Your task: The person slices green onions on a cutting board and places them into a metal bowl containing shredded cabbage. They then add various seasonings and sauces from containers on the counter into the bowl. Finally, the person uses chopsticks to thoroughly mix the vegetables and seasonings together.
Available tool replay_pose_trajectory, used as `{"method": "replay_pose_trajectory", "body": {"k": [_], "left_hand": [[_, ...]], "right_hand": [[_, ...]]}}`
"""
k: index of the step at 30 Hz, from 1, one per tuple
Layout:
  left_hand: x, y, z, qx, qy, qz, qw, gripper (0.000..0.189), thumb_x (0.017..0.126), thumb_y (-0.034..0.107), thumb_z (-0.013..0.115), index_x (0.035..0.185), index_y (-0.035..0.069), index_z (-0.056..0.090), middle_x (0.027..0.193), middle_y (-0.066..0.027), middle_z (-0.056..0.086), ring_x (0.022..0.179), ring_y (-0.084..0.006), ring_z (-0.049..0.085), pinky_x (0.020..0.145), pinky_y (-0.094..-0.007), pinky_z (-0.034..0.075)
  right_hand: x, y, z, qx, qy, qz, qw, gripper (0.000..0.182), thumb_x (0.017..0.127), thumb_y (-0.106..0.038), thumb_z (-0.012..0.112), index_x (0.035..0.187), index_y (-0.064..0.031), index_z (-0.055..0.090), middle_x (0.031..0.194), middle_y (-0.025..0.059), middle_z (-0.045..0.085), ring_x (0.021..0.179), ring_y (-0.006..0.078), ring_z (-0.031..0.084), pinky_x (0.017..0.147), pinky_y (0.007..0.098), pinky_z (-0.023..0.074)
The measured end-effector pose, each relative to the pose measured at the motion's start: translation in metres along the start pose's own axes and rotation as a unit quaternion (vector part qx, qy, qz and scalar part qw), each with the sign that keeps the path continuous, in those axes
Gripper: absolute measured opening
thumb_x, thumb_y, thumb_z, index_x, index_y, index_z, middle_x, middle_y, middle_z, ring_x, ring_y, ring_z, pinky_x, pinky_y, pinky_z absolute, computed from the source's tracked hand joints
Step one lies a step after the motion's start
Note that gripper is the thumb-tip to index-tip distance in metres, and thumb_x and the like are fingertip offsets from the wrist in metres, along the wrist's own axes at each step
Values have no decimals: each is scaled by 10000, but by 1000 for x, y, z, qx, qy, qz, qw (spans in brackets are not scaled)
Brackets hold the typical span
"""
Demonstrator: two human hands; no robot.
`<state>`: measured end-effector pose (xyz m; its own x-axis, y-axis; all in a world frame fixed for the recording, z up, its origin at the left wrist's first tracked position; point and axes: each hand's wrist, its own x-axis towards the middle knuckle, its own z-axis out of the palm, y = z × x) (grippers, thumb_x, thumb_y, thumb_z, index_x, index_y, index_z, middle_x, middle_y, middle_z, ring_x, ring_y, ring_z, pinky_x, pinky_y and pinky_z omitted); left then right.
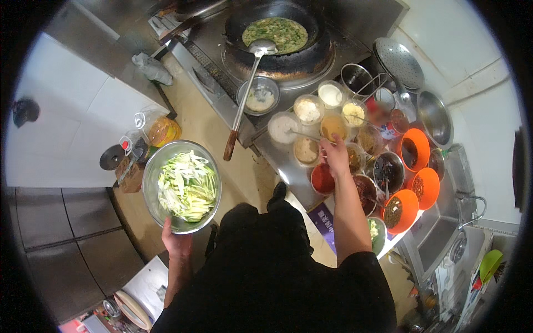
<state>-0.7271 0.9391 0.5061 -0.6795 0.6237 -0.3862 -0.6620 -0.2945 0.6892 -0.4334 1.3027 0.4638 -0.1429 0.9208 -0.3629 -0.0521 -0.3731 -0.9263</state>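
Note:
My left hand [178, 242] grips the lower rim of a stainless steel bowl [149, 183] and holds it up over the floor. Pale green, thinly sliced vegetable strips [187, 185] fill much of the bowl. Over the seasoning containers on the right, my right hand [336, 156] pinches the handle of a thin metal spoon [308, 135]. The spoon's far end reaches a round tub of whitish seasoning [280, 120]. Close by my fingers stand a tub of yellow-brown powder [333, 125] and a tub of beige powder [306, 152].
A wok [233, 25] holding green pieces in liquid sits on the burner, with a ladle [245, 91] leaning across its rim. Several orange bowls [429, 189], a perforated skimmer [399, 62] and a sink [431, 237] are at right. Oil jugs [164, 131] stand at left.

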Motion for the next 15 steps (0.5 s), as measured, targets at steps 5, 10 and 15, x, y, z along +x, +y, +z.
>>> {"method": "replay_pose_trajectory", "body": {"k": [5, 10, 15], "left_hand": [[69, 15, 39, 33, -38, -13, 999, 535, 912, 299, 450, 1348, 1, 360, 1363, -120, 429, 1248, -271, 411, 1058, -424, 296], [143, 27, 72, 44, -91, -70, 992, 498, 917, 243, 455, 1348, 16, 353, 1360, -112, 422, 1242, -272, 410, 1054, -438, 300], [193, 28, 86, 40, -139, -113, 983, 494, 903, 229, 492, 1346, 48, 368, 1354, -94, 436, 1236, -265, 420, 1045, -439, 318]], "right_hand": [[41, 3, 21, 72, -46, 38, 996, 210, 890, -142, 586, 1062, -22, 570, 742, 28, 579, 573, 70, 493, 493, 192, 400], [33, 29, 53, -135, -53, -113, 983, 193, 899, -138, 578, 1029, 0, 615, 802, 50, 621, 631, 108, 554, 588, 222, 451], [-5, 38, 71, -64, 19, -89, 994, 244, 916, -192, 556, 997, 27, 626, 792, 72, 646, 751, 129, 593, 713, 259, 478]]}}
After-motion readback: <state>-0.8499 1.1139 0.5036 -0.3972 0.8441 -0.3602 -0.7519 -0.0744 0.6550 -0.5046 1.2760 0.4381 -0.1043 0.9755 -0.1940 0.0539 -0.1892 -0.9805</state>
